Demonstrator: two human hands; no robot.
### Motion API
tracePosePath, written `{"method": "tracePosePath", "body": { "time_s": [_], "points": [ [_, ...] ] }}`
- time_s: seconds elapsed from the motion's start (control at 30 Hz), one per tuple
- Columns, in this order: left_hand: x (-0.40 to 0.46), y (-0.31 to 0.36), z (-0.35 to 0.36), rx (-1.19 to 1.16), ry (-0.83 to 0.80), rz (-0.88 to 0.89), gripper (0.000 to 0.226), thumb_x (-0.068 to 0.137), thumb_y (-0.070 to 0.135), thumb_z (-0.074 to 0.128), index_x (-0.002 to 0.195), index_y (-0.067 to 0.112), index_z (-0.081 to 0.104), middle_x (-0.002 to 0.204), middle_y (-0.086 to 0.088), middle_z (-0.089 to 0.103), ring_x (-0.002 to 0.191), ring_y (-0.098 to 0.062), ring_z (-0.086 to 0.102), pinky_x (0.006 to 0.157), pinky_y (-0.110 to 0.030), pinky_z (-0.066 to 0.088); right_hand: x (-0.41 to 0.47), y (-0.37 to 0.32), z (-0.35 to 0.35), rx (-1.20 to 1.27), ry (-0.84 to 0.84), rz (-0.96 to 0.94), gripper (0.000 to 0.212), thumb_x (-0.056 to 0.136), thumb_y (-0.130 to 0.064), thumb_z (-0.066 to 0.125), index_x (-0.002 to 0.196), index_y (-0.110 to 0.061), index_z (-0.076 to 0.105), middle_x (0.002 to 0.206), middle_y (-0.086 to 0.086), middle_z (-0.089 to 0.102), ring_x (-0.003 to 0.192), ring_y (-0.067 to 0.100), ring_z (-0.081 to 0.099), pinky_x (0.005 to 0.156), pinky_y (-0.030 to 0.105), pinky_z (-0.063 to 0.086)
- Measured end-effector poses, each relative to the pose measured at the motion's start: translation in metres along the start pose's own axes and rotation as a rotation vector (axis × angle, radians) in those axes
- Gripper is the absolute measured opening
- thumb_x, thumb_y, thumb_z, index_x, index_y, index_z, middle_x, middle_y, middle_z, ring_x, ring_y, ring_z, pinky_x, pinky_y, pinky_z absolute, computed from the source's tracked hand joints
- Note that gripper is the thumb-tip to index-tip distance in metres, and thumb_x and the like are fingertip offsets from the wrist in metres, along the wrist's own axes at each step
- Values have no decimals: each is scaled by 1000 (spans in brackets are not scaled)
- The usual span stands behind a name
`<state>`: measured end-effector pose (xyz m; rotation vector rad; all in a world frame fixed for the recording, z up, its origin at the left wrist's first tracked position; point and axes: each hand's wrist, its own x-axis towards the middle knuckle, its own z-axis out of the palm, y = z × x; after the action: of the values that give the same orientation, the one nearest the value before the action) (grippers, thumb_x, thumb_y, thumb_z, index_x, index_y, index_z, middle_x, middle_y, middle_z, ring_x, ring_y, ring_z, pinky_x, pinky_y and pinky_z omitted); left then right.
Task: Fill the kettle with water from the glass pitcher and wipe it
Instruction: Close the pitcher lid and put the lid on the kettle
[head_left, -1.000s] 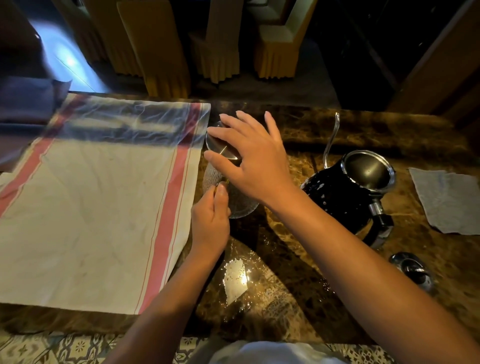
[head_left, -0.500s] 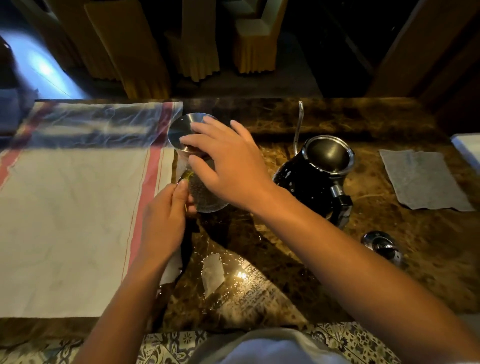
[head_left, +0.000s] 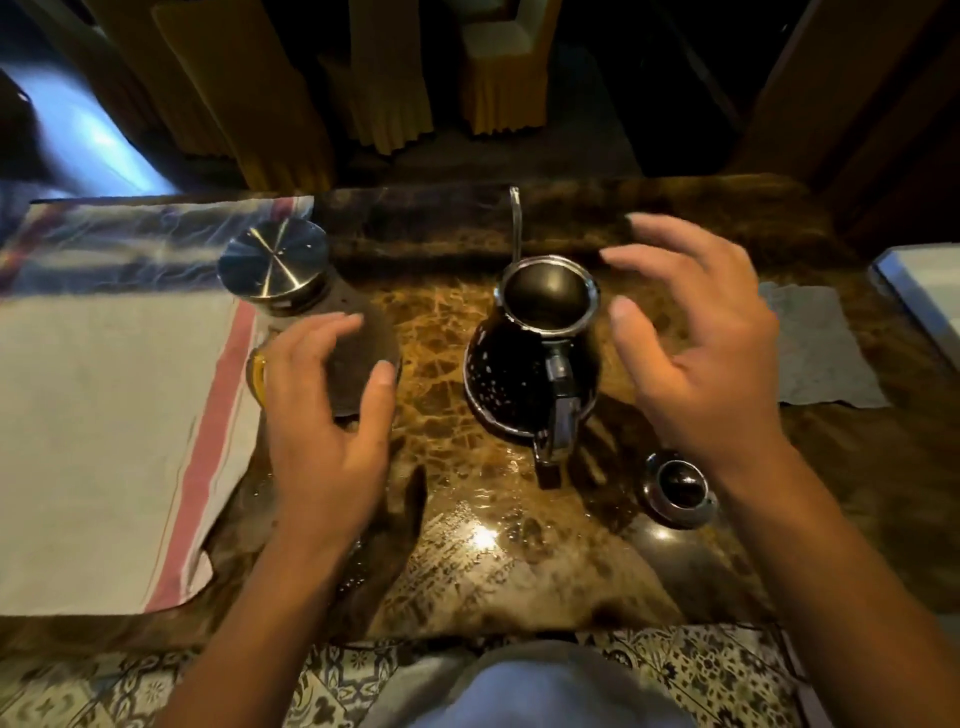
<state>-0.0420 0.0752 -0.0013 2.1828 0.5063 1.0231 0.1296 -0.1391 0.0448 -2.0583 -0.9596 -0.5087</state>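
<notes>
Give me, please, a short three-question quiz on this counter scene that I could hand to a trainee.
1. True or false: the kettle has its lid on.
2. Which thing lies nearest the right hand? A) the striped towel B) the grey cloth C) the pitcher
3. Fill the gap: the pitcher's top is closed by a shiny metal ____.

Key:
1. False: the kettle's mouth is open, and the kettle lid lies on the counter beside it.
2. B.
3. Cap; the left hand is spread at the pitcher's side, and neither hand grips anything.
</notes>
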Motion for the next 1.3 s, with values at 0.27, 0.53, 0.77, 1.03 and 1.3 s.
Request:
{"method": "tracePosePath", "body": {
  "time_s": [0.27,0.53,0.77,1.03,1.3],
  "points": [
    [-27,53,68,-70,-183,-23,54,99,45,60,149,35,43,136,17,50,124,-8,55,99,-23,47,-86,90,-37,-58,-235,290,38,95,-33,62,129,-17,70,142,3,62,130,22,55,103,25,34],
    [-47,74,108,149,-165,24,39,101,29,63,138,19,58,116,0,63,96,1,56,85,-27,53,-143,130,-37,-75,-440,356,29,91,-40,78,117,-27,76,134,-7,65,121,16,56,96,33,43],
    [-51,84,112,200,-183,-30,37,102,28,60,138,18,59,109,13,64,86,4,60,78,-4,44,-158,140,-26,-16,-477,341,17,90,-33,78,105,-26,81,123,-6,70,114,20,58,92,53,52],
    [-54,82,112,239,-223,-30,42,101,26,59,142,17,54,122,-1,69,103,-8,64,85,-21,50,-160,146,-22,30,-465,346,21,85,-45,79,95,-26,82,112,-9,69,103,16,58,85,43,53],
    [-54,70,91,241,-283,11,39,105,32,50,143,23,52,123,2,66,102,-6,62,79,-35,59,-144,141,-22,70,-436,322,25,89,-47,70,98,-26,80,110,-18,68,103,7,56,85,37,53]
  ]
}}
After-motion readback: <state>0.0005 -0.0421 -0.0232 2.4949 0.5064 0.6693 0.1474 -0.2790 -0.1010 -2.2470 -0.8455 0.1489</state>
